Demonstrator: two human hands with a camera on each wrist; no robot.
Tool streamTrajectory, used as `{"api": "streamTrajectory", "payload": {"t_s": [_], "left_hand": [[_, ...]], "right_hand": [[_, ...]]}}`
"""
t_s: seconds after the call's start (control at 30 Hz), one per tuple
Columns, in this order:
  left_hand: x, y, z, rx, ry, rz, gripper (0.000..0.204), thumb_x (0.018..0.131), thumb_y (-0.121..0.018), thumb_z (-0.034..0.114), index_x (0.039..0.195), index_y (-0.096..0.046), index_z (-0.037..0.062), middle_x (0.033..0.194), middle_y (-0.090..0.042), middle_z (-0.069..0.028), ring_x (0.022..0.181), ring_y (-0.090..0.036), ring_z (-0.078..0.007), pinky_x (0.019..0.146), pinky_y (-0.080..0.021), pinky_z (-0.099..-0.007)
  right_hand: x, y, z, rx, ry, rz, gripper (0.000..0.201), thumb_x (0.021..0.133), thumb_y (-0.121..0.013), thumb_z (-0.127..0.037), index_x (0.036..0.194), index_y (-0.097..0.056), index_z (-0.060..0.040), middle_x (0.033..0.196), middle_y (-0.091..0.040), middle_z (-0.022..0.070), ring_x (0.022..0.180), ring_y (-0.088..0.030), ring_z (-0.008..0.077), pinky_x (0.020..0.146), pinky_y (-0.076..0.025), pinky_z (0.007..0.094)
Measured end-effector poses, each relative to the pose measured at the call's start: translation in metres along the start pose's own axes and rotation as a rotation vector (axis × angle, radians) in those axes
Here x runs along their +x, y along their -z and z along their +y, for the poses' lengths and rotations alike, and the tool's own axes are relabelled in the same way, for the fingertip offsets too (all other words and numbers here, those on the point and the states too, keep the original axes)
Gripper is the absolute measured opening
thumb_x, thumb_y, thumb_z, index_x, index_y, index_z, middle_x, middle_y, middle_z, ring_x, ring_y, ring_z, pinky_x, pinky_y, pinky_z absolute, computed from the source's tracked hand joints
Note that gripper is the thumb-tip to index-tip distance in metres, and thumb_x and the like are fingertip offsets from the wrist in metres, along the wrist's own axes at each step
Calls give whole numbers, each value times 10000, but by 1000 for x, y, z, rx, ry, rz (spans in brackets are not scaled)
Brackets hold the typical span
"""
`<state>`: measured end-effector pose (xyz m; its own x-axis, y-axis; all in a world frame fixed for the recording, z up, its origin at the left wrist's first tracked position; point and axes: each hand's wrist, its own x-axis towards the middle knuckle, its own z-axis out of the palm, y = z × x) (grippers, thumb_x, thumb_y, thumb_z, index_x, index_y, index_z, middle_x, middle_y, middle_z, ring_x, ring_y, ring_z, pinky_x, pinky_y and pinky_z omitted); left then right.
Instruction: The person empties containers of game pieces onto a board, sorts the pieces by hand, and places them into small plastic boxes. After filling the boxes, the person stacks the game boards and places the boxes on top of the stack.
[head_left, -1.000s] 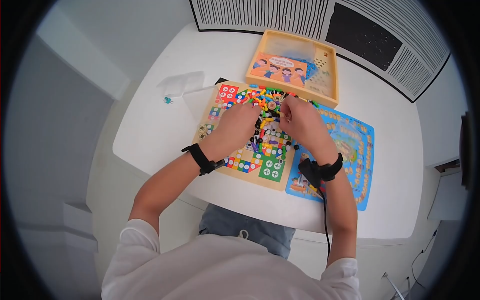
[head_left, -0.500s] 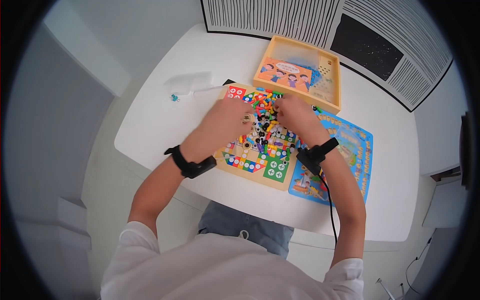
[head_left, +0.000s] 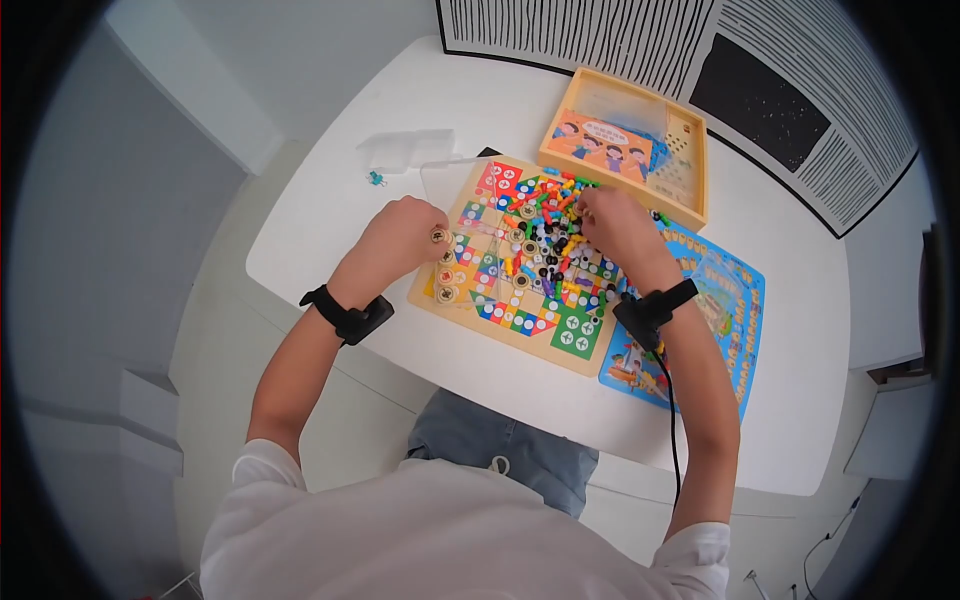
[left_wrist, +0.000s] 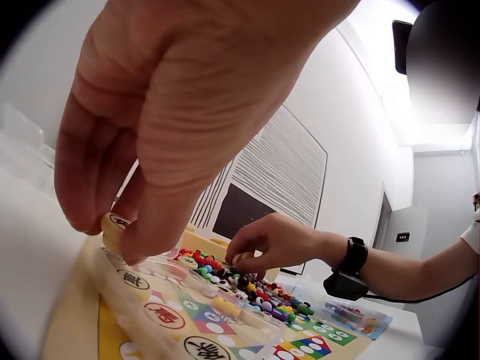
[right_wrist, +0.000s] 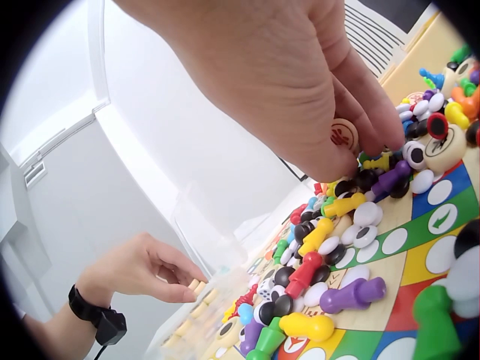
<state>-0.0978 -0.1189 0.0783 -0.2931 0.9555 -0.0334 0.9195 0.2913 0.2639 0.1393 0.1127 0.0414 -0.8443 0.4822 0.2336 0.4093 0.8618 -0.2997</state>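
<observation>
Head view up, and I'm sweeping from the left across the white bench (head_left: pixel 300 240): a teal clip (head_left: pixel 376 179) lies just beside a clear box (head_left: pixel 405 148). Now the left hand (head_left: pixel 392 240), and my left-wrist feed has it nicely: thumb and fingers nearly together, pinching a wooden disc (left_wrist: pixel 112 234) at the edge of a clear tray (head_left: pixel 440 180). More discs line that tray, which overlaps the left side of a game board (head_left: pixel 545 343). Mid-board, there's the heap of coloured pegs (head_left: pixel 555 245), mixed with beads and discs. Over its far side, the right hand (head_left: pixel 625 235): right-wrist feed shows fingers bent down, tips at the pieces, a red-marked disc (right_wrist: pixel 345 135) gripped against the thumb. Wooden box (head_left: pixel 702 180) beyond that hand, orange booklet (head_left: pixel 600 148) inside; blue board (head_left: pixel 757 310) at far right, partly under the forearm.
</observation>
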Motion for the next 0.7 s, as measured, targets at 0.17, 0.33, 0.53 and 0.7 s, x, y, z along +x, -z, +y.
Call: {"api": "streamTrajectory", "payload": {"t_s": [0.17, 0.33, 0.53, 0.7], "left_hand": [[-1, -1, 4, 52, -11, -23, 270, 831, -805, 205, 1049, -808, 47, 943, -767, -160, 886, -734, -322, 812, -589, -413], [-2, -3, 5, 79, 19, -12, 257, 846, -795, 210, 1057, -813, 64, 947, -763, -157, 898, -732, -322, 811, -586, -417], [-11, 2, 9, 69, 19, 42, 295, 869, -786, 210, 1121, -800, 58, 966, -769, -150, 860, -733, -310, 789, -583, -403], [-32, 4, 21, -23, 35, 33, 272, 902, -766, 205, 1135, -778, 65, 986, -768, -107, 826, -721, -277, 760, -577, -386]], "right_hand": [[-5, 5, -6, 19, 0, 64, 89, 871, -673, -52, 907, -703, 24, 876, -706, 261, 878, -720, 434, 803, -584, 522], [-10, 8, -13, 82, 20, 162, 94, 897, -650, -43, 929, -708, 25, 889, -708, 260, 879, -719, 434, 809, -580, 522], [-19, 10, -18, 148, -39, 187, 113, 934, -657, -60, 996, -727, 2, 934, -728, 232, 906, -717, 419, 812, -581, 500], [-36, 20, -28, 224, -74, 210, 130, 941, -687, -95, 1030, -744, -19, 954, -757, 184, 901, -731, 381, 794, -590, 467]]}}
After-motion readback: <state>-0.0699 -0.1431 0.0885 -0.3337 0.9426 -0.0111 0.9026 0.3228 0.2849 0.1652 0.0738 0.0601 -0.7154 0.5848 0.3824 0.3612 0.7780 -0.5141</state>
